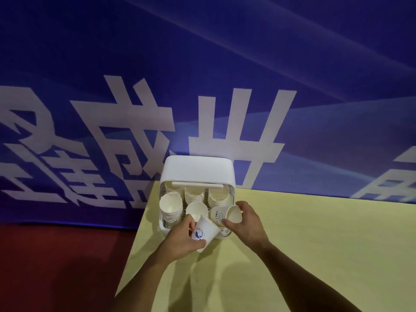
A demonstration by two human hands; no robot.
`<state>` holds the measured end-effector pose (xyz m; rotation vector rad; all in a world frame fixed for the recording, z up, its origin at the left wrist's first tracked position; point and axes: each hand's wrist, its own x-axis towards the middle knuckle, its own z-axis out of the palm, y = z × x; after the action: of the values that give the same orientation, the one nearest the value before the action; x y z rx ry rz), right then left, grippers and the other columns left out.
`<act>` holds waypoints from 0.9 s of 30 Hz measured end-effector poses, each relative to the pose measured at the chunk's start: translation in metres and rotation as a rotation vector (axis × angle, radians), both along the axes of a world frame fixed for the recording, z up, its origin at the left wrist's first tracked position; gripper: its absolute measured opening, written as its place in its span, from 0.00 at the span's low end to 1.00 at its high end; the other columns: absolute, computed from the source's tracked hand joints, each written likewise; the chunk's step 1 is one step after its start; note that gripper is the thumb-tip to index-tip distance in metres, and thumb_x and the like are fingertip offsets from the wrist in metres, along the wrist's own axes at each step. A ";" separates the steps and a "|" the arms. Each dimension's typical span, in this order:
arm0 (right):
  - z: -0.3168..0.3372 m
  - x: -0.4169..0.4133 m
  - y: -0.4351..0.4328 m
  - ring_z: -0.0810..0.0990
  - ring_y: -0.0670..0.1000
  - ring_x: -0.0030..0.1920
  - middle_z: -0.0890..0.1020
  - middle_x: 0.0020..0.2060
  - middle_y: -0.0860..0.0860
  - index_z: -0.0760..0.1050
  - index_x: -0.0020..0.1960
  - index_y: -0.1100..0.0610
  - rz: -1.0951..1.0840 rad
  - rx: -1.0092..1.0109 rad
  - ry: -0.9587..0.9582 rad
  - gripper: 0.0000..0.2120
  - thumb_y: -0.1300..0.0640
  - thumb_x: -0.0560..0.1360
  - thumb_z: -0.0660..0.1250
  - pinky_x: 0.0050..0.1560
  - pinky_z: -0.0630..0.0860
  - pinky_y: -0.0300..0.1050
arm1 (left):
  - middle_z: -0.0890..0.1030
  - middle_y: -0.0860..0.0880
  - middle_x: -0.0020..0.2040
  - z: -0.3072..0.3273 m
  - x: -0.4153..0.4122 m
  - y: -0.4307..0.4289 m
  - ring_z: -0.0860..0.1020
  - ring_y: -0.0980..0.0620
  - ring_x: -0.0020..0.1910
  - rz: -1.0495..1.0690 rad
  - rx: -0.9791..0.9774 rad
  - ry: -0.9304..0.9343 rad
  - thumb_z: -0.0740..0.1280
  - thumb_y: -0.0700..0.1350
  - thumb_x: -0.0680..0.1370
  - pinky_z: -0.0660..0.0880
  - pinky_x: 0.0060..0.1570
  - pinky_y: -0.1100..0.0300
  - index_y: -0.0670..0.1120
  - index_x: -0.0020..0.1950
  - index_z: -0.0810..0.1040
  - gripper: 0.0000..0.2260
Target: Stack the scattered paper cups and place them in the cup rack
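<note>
- Holding one cup in each hand, the person works at the near side of the white cup rack [198, 167], which stands at the far left corner of the yellow table [315, 244].
- The left hand [182, 239] has its fingers curled round the logo cup [206, 234], thumb under and fingers above. This cup is tilted, just in front of the rack.
- The right hand [245, 224] pinches the HELLO cup [217, 215] at its rim, between thumb and fingers. The cup lies almost on its side over the near right slot, with its mouth turned right.
- The stacks [171, 204] already in the rack stand mouth up, so I judge that each cup should be turned mouth up before it goes in.
- Better to nest one cup into the other first, then lower the pair straight onto a stack.
- Keep the grip light, because paper walls bend easily.
- Do not push the neighbouring stacks, they look loose.
</note>
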<state>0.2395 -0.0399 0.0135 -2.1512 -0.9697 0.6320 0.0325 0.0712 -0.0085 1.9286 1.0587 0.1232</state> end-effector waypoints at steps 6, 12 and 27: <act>-0.004 0.001 0.018 0.74 0.49 0.60 0.73 0.63 0.48 0.67 0.71 0.50 0.117 -0.048 -0.086 0.37 0.38 0.67 0.74 0.56 0.72 0.42 | 0.78 0.58 0.49 -0.001 -0.002 0.006 0.79 0.60 0.46 -0.027 -0.041 0.024 0.76 0.56 0.60 0.80 0.44 0.59 0.58 0.51 0.67 0.25; -0.015 -0.001 0.022 0.76 0.50 0.58 0.74 0.63 0.50 0.71 0.68 0.53 0.239 -0.133 -0.162 0.26 0.44 0.74 0.70 0.56 0.73 0.42 | 0.79 0.61 0.51 -0.006 -0.007 0.004 0.79 0.62 0.49 0.007 -0.043 0.027 0.76 0.57 0.61 0.81 0.51 0.56 0.59 0.55 0.71 0.26; 0.005 -0.035 0.002 0.79 0.49 0.56 0.78 0.57 0.48 0.68 0.70 0.49 0.100 -0.004 0.305 0.37 0.36 0.67 0.74 0.58 0.76 0.45 | 0.81 0.60 0.50 0.022 0.015 -0.027 0.79 0.67 0.46 0.045 -0.073 -0.131 0.76 0.54 0.62 0.79 0.51 0.58 0.54 0.55 0.73 0.25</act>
<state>0.2046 -0.0383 0.0181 -1.9452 -0.9109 0.9782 0.0478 0.0442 0.0132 1.8060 1.0061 0.2299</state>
